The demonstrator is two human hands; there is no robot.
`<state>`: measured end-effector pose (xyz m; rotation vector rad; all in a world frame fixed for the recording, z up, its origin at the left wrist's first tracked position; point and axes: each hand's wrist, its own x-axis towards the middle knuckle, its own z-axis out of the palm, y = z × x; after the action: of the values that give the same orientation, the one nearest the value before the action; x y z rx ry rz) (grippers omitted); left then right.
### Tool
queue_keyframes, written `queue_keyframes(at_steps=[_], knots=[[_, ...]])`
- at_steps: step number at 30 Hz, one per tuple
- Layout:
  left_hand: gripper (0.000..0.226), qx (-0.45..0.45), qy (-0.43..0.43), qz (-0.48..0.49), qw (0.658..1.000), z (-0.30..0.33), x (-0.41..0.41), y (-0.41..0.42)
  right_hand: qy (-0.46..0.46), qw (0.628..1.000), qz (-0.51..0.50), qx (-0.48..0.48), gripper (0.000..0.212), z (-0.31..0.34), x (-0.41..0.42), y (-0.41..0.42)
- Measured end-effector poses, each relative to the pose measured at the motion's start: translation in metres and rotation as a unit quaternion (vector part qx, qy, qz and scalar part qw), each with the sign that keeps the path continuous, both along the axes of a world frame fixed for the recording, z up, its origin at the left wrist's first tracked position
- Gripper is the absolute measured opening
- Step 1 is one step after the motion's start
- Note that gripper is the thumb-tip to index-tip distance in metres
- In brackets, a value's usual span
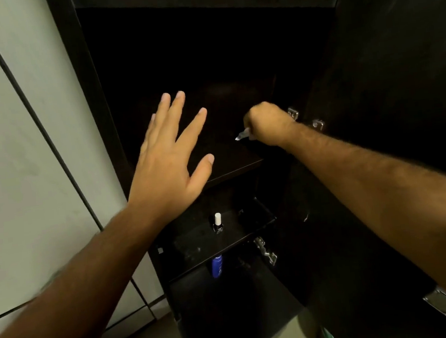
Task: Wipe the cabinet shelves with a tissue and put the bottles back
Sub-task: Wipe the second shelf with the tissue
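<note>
Left hand [166, 158] splayed flat; right hand [267, 125] fisted.

Dark, nearly black cabinet [88, 73], door swung open at the right, several shelves stacked one below another. Middle shelf [231, 156] bare and dim, front edge catching a little light. White tissue [243, 134] crumpled small, only a pale corner poking out of a fist above that shelf's right part. On the shelf below [197, 244], small dark bottle with tall white cap [218, 223], upright, near the middle. One level lower, blue bottle [217, 266], upright, mostly hidden behind the shelf edge above it.
</note>
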<state>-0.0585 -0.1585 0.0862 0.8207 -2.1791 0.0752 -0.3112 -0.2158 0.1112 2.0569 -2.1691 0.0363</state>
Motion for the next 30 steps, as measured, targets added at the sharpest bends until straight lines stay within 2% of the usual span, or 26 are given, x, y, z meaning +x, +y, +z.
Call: queue_keyframes(at_steps=[2, 5, 10, 13, 15, 19, 21, 23, 26, 30], knots=[[0.063, 0.012, 0.004, -0.001, 1.0, -0.003, 0.0, 0.001, -0.031, 0.999, -0.001, -0.045, 0.012, -0.024, 0.003, 0.003], [0.064, 0.024, 0.005, 0.002, 1.0, -0.008, 0.0, 0.005, -0.143, 0.979, 0.005, -0.145, 0.018, -0.045, 0.011, 0.002], [0.063, 0.047, 0.032, 0.006, 0.998, -0.012, 0.003, 0.01, -0.214, 0.955, 0.175, -0.109, 0.021, -0.047, 0.077, 0.011], [0.065, 0.064, 0.044, 0.006, 0.997, -0.011, 0.009, 0.011, -0.197, 0.948, 0.224, -0.114, 0.021, -0.05, 0.092, 0.016], [0.067, 0.072, 0.035, 0.007, 0.997, -0.011, 0.012, 0.014, -0.174, 0.963, 0.174, -0.114, 0.022, -0.049, 0.068, 0.012], [0.067, 0.083, 0.024, 0.016, 0.996, -0.016, 0.015, 0.019, -0.095, 0.988, 0.001, -0.125, 0.025, -0.043, -0.003, 0.022], [0.067, 0.089, 0.028, 0.02, 0.995, -0.022, 0.015, 0.023, -0.069, 0.991, -0.01, -0.118, 0.031, -0.043, -0.013, 0.034], [0.067, 0.094, 0.028, 0.022, 0.995, -0.028, 0.014, 0.026, -0.078, 0.987, -0.01, -0.141, 0.027, -0.046, -0.008, 0.046], [0.067, 0.102, 0.03, 0.028, 0.994, -0.037, 0.013, 0.033, -0.192, 0.961, -0.035, -0.194, 0.022, -0.064, -0.006, 0.066], [0.066, 0.114, 0.042, 0.042, 0.992, -0.049, 0.01, 0.046, -0.416, 0.859, -0.124, -0.273, 0.013, -0.092, -0.009, 0.09]])
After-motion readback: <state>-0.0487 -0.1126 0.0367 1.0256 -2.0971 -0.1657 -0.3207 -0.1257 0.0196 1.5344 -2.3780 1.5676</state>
